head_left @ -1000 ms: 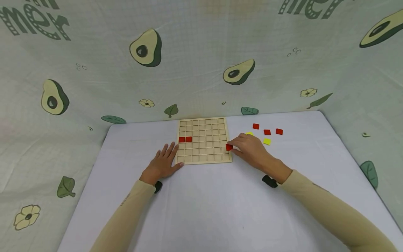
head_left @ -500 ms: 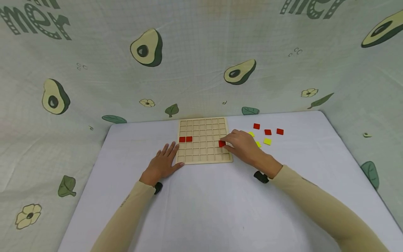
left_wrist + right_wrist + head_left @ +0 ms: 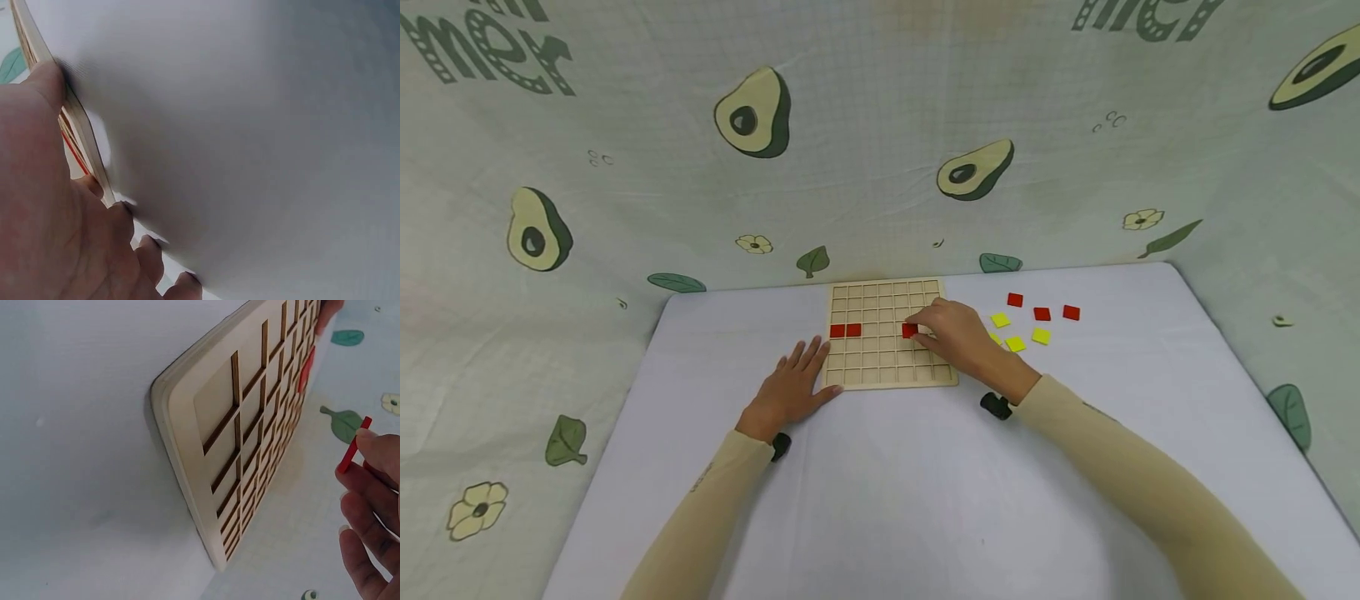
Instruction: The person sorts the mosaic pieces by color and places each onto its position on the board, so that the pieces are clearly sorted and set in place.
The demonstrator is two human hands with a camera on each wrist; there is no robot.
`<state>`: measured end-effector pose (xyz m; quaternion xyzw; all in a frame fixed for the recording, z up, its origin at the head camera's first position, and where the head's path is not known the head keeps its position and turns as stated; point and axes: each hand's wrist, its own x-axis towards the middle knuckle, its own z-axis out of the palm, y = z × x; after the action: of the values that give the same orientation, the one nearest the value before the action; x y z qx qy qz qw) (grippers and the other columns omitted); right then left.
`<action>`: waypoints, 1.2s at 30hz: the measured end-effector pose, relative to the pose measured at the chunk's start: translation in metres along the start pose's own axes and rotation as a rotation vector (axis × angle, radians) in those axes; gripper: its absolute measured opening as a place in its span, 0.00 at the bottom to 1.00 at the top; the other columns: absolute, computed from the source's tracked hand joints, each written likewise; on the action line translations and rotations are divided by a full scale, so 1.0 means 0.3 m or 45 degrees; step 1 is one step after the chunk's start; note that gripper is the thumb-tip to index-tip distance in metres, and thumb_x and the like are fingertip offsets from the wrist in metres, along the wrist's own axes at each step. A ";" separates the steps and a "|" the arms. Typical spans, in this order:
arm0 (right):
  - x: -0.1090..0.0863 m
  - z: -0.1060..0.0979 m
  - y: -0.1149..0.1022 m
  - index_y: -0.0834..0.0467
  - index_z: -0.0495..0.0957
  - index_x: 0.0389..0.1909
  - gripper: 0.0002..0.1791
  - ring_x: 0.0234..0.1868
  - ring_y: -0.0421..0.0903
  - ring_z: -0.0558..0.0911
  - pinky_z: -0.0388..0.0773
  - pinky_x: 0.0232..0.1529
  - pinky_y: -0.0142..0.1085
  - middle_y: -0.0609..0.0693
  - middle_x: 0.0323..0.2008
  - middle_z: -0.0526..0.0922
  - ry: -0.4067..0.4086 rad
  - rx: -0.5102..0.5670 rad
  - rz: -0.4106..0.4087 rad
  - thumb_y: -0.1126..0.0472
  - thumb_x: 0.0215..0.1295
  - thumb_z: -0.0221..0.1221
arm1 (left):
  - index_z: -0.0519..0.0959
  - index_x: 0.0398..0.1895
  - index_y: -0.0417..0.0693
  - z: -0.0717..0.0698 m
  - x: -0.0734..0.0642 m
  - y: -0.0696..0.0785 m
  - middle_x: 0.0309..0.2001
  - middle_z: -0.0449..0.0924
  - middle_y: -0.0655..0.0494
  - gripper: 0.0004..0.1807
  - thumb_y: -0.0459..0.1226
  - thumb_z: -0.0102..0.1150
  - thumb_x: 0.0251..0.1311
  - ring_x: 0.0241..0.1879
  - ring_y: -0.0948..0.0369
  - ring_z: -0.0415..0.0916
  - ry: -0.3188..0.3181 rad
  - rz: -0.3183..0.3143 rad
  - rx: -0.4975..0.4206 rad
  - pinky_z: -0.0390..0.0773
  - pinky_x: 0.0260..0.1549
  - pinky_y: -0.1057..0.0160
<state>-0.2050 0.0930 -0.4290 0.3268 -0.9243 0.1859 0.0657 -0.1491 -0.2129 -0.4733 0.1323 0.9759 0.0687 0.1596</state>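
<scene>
We hold a red tile (image 3: 910, 331) above the wooden board (image 3: 880, 359).
Our right hand (image 3: 961, 337) pinches it between thumb and fingers; our left hand (image 3: 785, 390) lies spread at the board's near left corner. Two seated red tiles (image 3: 853, 330) fill adjoining left squares; loose red tiles (image 3: 1071, 312) and yellow tiles (image 3: 1016, 343) lie to the right on the table (image 3: 880, 500).

left hand (image 3: 786, 393) spread, apparently flat; right hand (image 3: 958, 335) curved into a fingertip pinch
</scene>
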 end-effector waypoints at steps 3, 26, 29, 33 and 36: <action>0.021 0.011 0.000 0.60 0.89 0.55 0.17 0.50 0.52 0.86 0.86 0.48 0.44 0.52 0.48 0.92 -0.016 0.004 0.009 0.64 0.65 0.74 | 0.47 0.87 0.43 0.001 0.002 0.001 0.86 0.40 0.42 0.49 0.58 0.54 0.77 0.84 0.39 0.39 -0.002 -0.001 -0.005 0.50 0.79 0.35; 0.174 0.128 -0.025 0.60 0.88 0.54 0.16 0.52 0.51 0.86 0.85 0.52 0.44 0.52 0.50 0.91 -0.124 0.010 -0.001 0.59 0.70 0.71 | 0.46 0.87 0.45 -0.005 0.005 0.010 0.87 0.40 0.44 0.50 0.60 0.54 0.76 0.85 0.40 0.39 -0.030 -0.021 0.028 0.52 0.79 0.36; 0.182 0.138 -0.031 0.59 0.88 0.55 0.16 0.53 0.51 0.86 0.85 0.53 0.44 0.52 0.50 0.91 -0.142 0.008 0.003 0.58 0.71 0.70 | 0.45 0.87 0.45 -0.003 0.004 0.008 0.87 0.40 0.44 0.50 0.60 0.54 0.76 0.85 0.41 0.39 -0.030 -0.016 0.036 0.52 0.79 0.36; 0.193 0.149 -0.038 0.59 0.89 0.54 0.15 0.52 0.51 0.87 0.85 0.53 0.44 0.51 0.49 0.91 -0.148 -0.015 -0.003 0.57 0.71 0.70 | 0.46 0.87 0.45 -0.001 0.002 0.003 0.86 0.41 0.43 0.50 0.61 0.54 0.76 0.84 0.40 0.40 -0.012 -0.008 0.046 0.52 0.78 0.36; 0.202 0.157 -0.040 0.59 0.89 0.54 0.15 0.51 0.50 0.87 0.85 0.52 0.44 0.51 0.49 0.91 -0.157 -0.034 -0.006 0.57 0.71 0.70 | 0.46 0.87 0.45 0.000 0.000 0.003 0.86 0.41 0.43 0.50 0.61 0.54 0.75 0.84 0.40 0.40 -0.002 -0.007 0.047 0.52 0.78 0.36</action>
<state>-0.2446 0.0310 -0.4543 0.3388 -0.9282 0.1530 0.0134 -0.1491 -0.2121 -0.4731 0.1324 0.9772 0.0502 0.1582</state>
